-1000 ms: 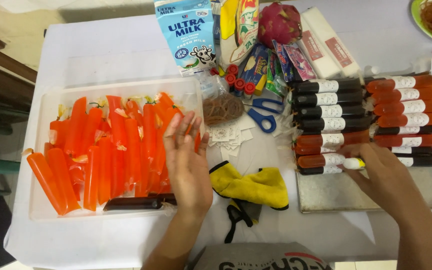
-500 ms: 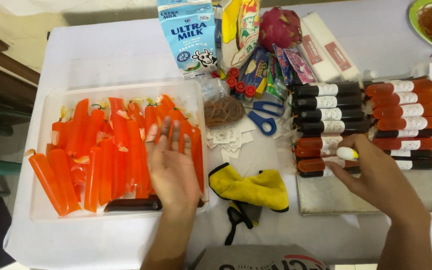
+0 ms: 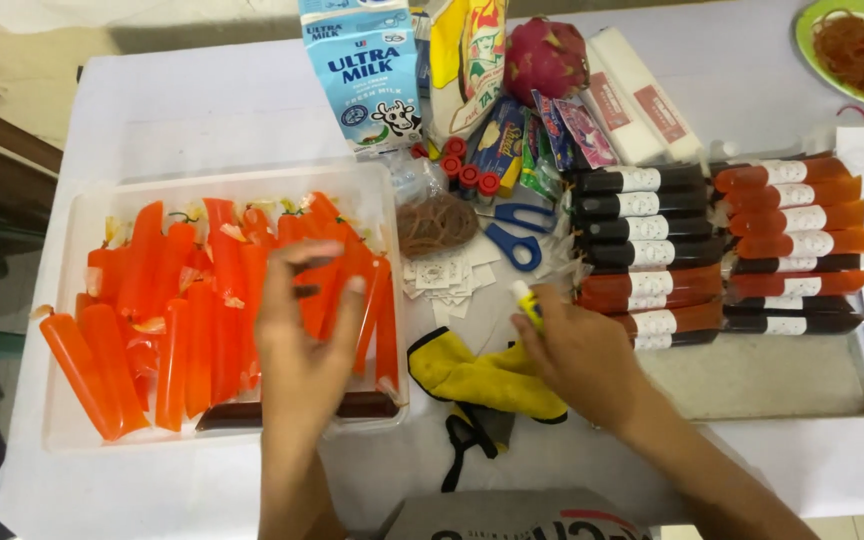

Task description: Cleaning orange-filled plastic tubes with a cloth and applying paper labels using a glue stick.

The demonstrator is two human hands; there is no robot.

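Two hands over the desk [image 3: 202,110]. Left hand [image 3: 304,340]: fingers [image 3: 297,252] spread loosely, tips curled onto the orange ice sticks [image 3: 192,300] in the clear plastic tub [image 3: 72,215]; whether any stick is pinched, cannot tell. Right hand [image 3: 577,350]: fingers closed on a small yellow-and-white glue stick [image 3: 526,303], tip pointing to 11 o'clock. Yellow cloth [image 3: 477,375] touching that hand at 8 o'clock. Paper labels [image 3: 444,272] at its 10 o'clock, blue scissors [image 3: 512,232] beyond them. Labelled dark and orange sticks [image 3: 722,240] on a metal tray [image 3: 762,375] at 2 o'clock.
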